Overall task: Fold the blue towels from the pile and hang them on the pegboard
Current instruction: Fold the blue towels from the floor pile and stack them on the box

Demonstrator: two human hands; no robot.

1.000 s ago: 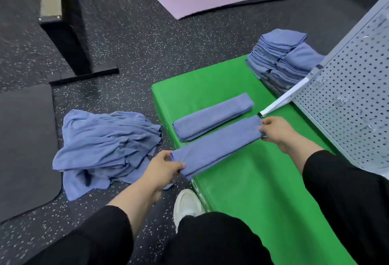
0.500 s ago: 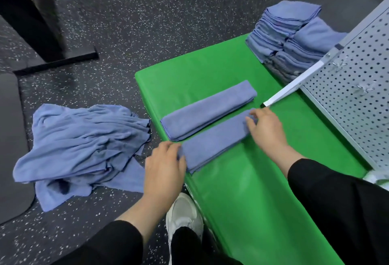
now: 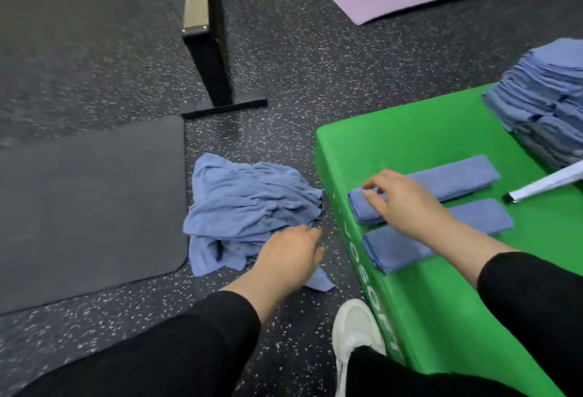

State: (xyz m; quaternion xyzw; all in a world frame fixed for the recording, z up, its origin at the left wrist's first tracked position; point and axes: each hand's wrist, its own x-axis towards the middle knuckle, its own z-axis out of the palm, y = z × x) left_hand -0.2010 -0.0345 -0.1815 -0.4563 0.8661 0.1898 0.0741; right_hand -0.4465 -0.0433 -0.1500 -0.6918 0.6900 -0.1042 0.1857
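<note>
On the speckled dark floor, just beside the bench's left edge, lies the crumpled pile of loose blue towels [image 3: 249,210]. Over its near edge hangs the left hand [image 3: 291,253], fingers loosely curled, holding nothing. Two folded blue towel strips lie side by side near the green padded bench's [image 3: 441,308] left edge: the right hand [image 3: 399,204] rests relaxed fingers on the farther folded strip [image 3: 441,183], its wrist crossing the nearer folded strip [image 3: 410,247]. A stack of folded blue towels [image 3: 542,109] sits at the bench's far right corner, beside a white bar [image 3: 545,187].
</note>
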